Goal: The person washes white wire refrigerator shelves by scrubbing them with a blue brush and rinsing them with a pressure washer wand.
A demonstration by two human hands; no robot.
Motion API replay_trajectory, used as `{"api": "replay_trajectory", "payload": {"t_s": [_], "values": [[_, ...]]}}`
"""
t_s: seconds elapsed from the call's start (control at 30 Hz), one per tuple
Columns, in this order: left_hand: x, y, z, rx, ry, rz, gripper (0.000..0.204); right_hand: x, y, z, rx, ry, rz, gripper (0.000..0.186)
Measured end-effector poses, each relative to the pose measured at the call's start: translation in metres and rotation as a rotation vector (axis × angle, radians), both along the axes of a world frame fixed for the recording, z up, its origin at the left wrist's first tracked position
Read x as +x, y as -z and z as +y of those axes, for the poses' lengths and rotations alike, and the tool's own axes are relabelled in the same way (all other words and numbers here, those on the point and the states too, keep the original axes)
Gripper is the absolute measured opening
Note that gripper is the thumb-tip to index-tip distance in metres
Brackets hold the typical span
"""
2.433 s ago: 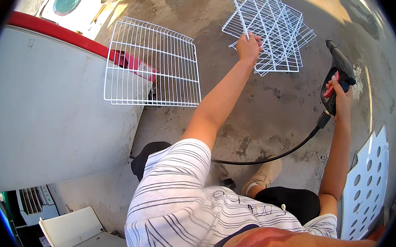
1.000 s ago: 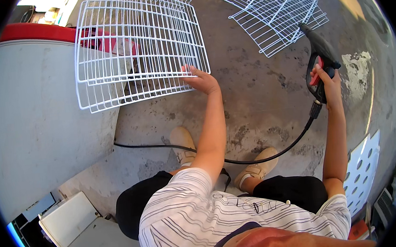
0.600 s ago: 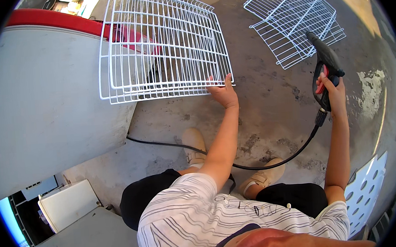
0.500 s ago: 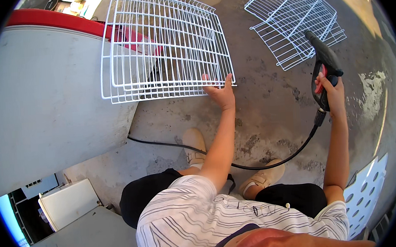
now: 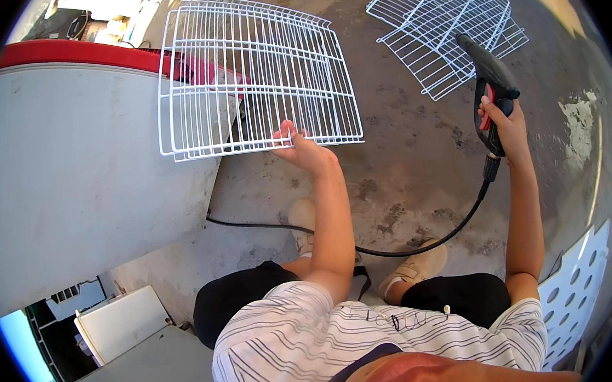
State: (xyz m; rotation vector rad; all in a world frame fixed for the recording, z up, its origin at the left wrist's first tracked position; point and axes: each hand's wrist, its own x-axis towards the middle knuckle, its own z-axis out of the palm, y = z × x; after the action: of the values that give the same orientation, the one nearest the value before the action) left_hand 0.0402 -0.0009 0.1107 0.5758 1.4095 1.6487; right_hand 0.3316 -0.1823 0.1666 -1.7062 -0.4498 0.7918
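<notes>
My left hand (image 5: 309,152) is closed on the lower edge of white wire racks (image 5: 260,89), which overlap and are held up in front of me, tilted. How many racks overlap there I cannot tell. In my right hand (image 5: 511,132) is a black pressure washer gun (image 5: 494,70), its fingers wrapped round the grip beside the red trigger (image 5: 486,104). The nozzle points away from me, toward more white wire racks (image 5: 444,31) lying on the floor. No water spray shows. A black hose (image 5: 458,231) runs from the gun's grip across the floor to the left.
A large pale cabinet (image 5: 84,164) with a red top edge (image 5: 83,52) stands at the left. Beside my right elbow leans a white panel with round holes (image 5: 575,289). The concrete floor (image 5: 403,156) looks wet and stained. A white box (image 5: 124,323) is at lower left.
My left hand has slid left along the racks' lower edge, and the racks have changed tilt. My right hand still grips the washer gun, nearly unmoved.
</notes>
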Motion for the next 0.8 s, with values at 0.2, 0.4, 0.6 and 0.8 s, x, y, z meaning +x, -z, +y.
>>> {"api": "replay_trajectory", "payload": {"t_s": [0.2, 0.4, 0.6, 0.8], "values": [[-0.002, -0.010, 0.006, 0.060, -0.009, 0.112, 0.034, 0.004, 0.006, -0.008, -0.014, 0.010, -0.010, 0.040], [-0.009, -0.005, 0.007, 0.068, 0.006, 0.389, 0.044, -0.005, -0.001, 0.000, -0.037, 0.011, 0.010, 0.038], [-0.040, -0.008, 0.002, 0.056, 0.157, 0.755, 0.036, -0.010, -0.002, 0.005, -0.044, -0.004, 0.019, 0.037], [-0.086, -0.049, 0.005, -0.260, 0.470, 1.212, 0.037, -0.011, 0.005, 0.006, -0.050, -0.027, 0.048, 0.036]]}}
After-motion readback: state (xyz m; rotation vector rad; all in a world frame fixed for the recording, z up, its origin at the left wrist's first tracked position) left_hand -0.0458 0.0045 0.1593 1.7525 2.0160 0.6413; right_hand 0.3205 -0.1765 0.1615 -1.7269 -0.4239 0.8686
